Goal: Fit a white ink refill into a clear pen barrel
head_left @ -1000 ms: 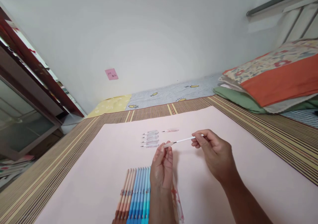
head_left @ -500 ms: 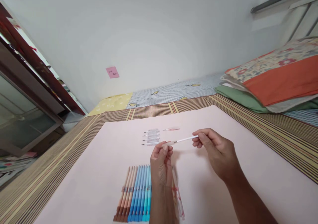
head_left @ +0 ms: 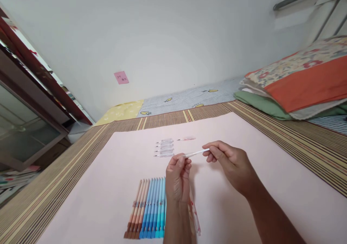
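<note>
My left hand point(head_left: 177, 179) is closed in a pinch on a small translucent pen grip section point(head_left: 189, 155). Between the thumb and fingers of my right hand point(head_left: 230, 161) is a slim white pen refill point(head_left: 202, 151), its front end inside that section. Just beyond lie several clear grip sections point(head_left: 166, 148) in a column, with refill tips pointing left. A pinkish one point(head_left: 188, 138) lies apart to their right. Nearer me, brown, blue and turquoise pens point(head_left: 151, 208) lie side by side, partly hidden by my left forearm. Clear, red-patterned pen barrels point(head_left: 195, 217) show at its right.
All this lies on a pale pink sheet point(head_left: 130, 153) spread over a striped mat point(head_left: 89, 157). Folded bedding point(head_left: 303, 85) is stacked at the right. Behind stands a white wall with a pink note point(head_left: 121, 77); a glass-paneled door point(head_left: 24, 117) is at the left.
My right hand has moved left toward my left hand, pushing the refill into the grip section. Its dark tip, visible before, is now inside, and less of the white tube shows.
</note>
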`<state>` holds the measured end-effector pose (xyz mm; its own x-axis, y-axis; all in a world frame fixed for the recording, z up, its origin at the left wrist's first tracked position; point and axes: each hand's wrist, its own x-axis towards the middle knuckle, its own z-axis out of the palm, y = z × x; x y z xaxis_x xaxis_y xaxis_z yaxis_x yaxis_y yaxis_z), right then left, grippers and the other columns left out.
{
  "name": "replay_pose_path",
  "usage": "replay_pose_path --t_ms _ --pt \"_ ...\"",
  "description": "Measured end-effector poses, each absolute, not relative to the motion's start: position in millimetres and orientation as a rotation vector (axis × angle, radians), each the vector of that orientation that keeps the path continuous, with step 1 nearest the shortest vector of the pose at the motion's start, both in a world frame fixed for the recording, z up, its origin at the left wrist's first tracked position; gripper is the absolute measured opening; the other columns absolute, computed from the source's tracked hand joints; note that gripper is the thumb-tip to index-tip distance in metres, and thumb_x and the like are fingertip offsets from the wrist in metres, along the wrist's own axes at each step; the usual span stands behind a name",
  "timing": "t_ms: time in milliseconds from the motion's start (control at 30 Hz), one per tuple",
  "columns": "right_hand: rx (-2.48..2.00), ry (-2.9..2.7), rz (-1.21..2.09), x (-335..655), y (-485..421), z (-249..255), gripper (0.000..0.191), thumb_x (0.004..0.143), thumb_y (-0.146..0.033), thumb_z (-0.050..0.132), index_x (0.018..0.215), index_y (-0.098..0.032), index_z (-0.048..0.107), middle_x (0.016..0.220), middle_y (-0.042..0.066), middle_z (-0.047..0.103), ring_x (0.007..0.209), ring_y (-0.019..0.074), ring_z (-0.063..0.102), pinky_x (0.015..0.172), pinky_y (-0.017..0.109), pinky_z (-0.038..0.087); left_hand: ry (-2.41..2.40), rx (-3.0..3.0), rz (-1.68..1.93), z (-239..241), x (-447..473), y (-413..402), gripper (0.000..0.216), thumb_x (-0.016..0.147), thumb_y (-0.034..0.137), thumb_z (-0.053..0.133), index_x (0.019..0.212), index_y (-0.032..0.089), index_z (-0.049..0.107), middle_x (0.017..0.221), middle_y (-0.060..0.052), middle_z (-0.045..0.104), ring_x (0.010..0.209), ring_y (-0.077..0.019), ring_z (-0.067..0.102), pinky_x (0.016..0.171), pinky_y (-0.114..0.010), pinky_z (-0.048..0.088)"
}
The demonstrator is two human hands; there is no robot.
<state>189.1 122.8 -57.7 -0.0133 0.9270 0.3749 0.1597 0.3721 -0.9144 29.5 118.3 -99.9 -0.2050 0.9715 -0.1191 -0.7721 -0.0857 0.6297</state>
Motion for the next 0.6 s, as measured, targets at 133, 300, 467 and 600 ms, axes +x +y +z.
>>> replay_pose_path --t_ms 133,300,467,600 --pt "-0.988 -1.47 0.896 183 125 -62 0.034 0.096 -0.047 0.053 0.098 -0.019 0.073 0.073 0.004 0.07 0.075 0.0187 0.065 0.07 0.03 0.052 0.648 0.391 1.67 -100 34 118 0.034 0.062 0.017 0.088 0.093 0.012 0.074 0.084 -0.005 0.073 0.073 -0.0107 0.069 0.072 -0.018 0.055" --pt "-0.978 -1.427 0.935 179 128 -65 0.035 0.095 -0.048 0.054 0.098 -0.018 0.073 0.078 0.005 0.072 0.068 0.0162 0.063 0.066 0.028 0.051 0.645 0.426 1.687 -99 36 117 0.032 0.062 0.017 0.089 0.09 0.012 0.074 0.085 -0.006 0.074 0.075 -0.0117 0.07 0.073 -0.019 0.056" --pt "-0.979 -1.426 0.939 175 130 -69 0.038 0.094 -0.051 0.054 0.092 -0.018 0.073 0.075 0.004 0.071 0.065 0.016 0.063 0.064 0.028 0.052 0.646 0.394 1.687 -100 39 116 0.027 0.064 0.016 0.088 0.087 0.012 0.074 0.08 -0.004 0.072 0.073 -0.0104 0.069 0.072 -0.018 0.056" --pt "-1.012 -1.425 0.926 176 131 -70 0.04 0.094 -0.052 0.053 0.102 -0.018 0.074 0.081 0.006 0.073 0.074 0.0189 0.067 0.072 0.031 0.054 0.629 0.268 1.69 -102 43 119 0.016 0.072 0.01 0.081 0.085 0.011 0.071 0.083 -0.004 0.071 0.074 -0.0098 0.069 0.074 -0.018 0.058"
